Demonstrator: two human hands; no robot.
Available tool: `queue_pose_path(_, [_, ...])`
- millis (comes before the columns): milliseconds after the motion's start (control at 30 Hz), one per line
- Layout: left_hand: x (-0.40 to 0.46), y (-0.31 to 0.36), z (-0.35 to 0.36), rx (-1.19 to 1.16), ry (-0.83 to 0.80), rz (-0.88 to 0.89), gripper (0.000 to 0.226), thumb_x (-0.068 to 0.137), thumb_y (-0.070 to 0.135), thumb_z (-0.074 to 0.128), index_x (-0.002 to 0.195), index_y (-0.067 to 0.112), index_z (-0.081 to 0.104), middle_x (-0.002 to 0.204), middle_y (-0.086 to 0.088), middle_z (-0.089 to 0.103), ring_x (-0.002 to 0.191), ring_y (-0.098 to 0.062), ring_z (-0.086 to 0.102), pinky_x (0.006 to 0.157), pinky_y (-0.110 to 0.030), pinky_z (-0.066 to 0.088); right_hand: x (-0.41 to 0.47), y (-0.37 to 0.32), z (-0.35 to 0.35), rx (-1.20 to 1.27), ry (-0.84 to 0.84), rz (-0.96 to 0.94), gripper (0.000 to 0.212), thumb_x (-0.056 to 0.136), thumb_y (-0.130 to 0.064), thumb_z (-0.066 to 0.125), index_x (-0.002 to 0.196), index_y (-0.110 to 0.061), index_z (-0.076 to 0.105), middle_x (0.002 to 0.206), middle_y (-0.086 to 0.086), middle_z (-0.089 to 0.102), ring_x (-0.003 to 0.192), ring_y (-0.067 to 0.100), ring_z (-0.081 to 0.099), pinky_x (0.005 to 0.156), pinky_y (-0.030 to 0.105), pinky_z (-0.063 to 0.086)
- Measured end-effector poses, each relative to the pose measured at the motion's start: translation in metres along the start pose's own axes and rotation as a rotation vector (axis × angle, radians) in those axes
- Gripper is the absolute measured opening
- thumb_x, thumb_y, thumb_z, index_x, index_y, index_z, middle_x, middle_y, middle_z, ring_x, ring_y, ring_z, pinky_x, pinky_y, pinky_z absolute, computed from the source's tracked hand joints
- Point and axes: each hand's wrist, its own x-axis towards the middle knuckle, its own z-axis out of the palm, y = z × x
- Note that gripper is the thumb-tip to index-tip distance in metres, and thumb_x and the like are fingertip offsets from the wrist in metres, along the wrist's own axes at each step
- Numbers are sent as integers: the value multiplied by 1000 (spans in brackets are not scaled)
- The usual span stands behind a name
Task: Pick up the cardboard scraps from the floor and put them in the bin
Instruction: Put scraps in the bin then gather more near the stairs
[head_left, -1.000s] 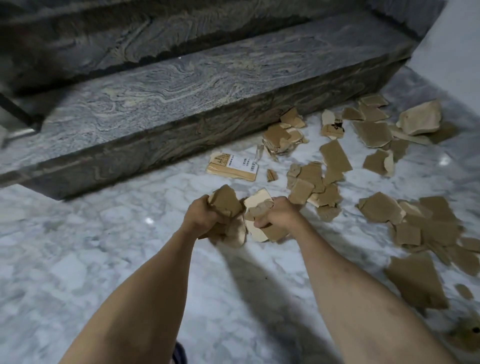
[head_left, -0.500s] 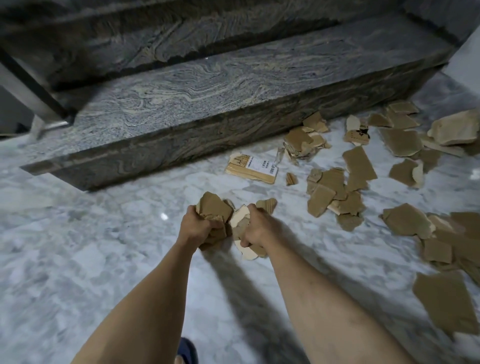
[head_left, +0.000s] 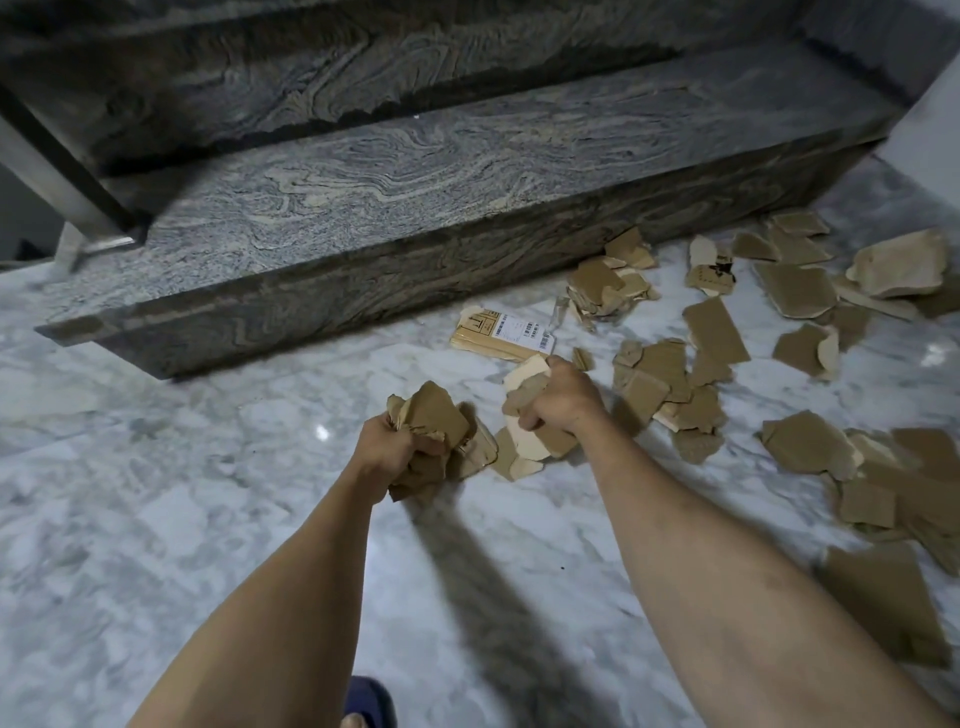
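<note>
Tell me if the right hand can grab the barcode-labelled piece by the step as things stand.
Probably not: the right hand is already clenched full of scraps, though the labelled piece lies uncovered just beyond it.

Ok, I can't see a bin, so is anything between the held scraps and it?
Cannot tell: no bin is in view. The left hand and right hand each grip scraps over bare marble floor; the stone step lies ahead.
</note>
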Motion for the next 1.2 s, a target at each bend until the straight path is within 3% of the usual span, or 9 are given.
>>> queue_pose_path(200, [7,11,8,162,-44,40,19,67,6,80,75,8,63,68,-8,61,56,-25,58,44,-26,46,-3,16,27,-275,-111,18,115,63,-14,89,154,-15,19,152,11,37,136,32,40,107,39,42])
queue_pose_path(267, [17,8,15,322,18,128,15,62,20,78,66,23,64,89,-10,64,81,-32,64,65,-39,58,-6,17,32,-323,-59,11,105,62,-17,90,148,-12,29,148,13,32,139,33,30,108,40,40])
queue_pose_path(367, [16,8,32,548,-22,235,12,53,31,67,62,38,60,113,-6,55,110,-31,50,98,-44,48,-8,17,30,-345,-43,44,93,61,-22,91,137,-12,40,139,11,24,135,33,23,103,38,42])
queue_pose_path(533, [9,16,46,640,-61,241,35,44,22,66,79,21,62,97,-12,66,103,-33,59,80,-38,56,-16,18,35,-281,38,6,88,65,-12,86,139,-14,39,131,11,54,118,33,55,86,36,52])
queue_pose_path(667, [6,12,43,758,-26,156,45,58,31,63,103,24,62,102,-5,65,101,-32,58,90,-41,51,-16,21,30,-76,0,23,96,66,-5,83,147,-22,36,135,8,58,118,29,58,90,34,52])
queue_pose_path(800, [6,14,30,419,-92,166,37,55,17,76,89,11,63,81,-3,65,80,-29,64,69,-36,55,-14,20,-3,293,60,39,99,64,-1,86,148,-20,37,133,8,57,114,30,58,88,34,52])
queue_pose_path(933, [10,20,11,206,-84,171,32,73,-1,76,99,6,59,77,-9,57,66,-23,53,41,-24,41,-12,23,-34,556,158,111,73,57,-3,91,120,-15,56,111,6,67,90,27,63,79,51,58])
queue_pose_path(1100, [10,23,4,105,34,148,47,55,14,82,94,1,58,77,-13,56,57,-25,54,43,-27,42,-9,22,-24,652,154,130,77,50,-6,94,116,-15,56,111,5,69,97,26,64,85,44,56])
queue_pose_path(1200, [11,17,9,18,25,120,26,67,3,75,82,8,54,67,-11,48,47,-21,43,41,-23,34,-11,13,-13,547,8,109,90,45,-11,94,124,-17,52,118,1,66,103,26,62,84,42,57])
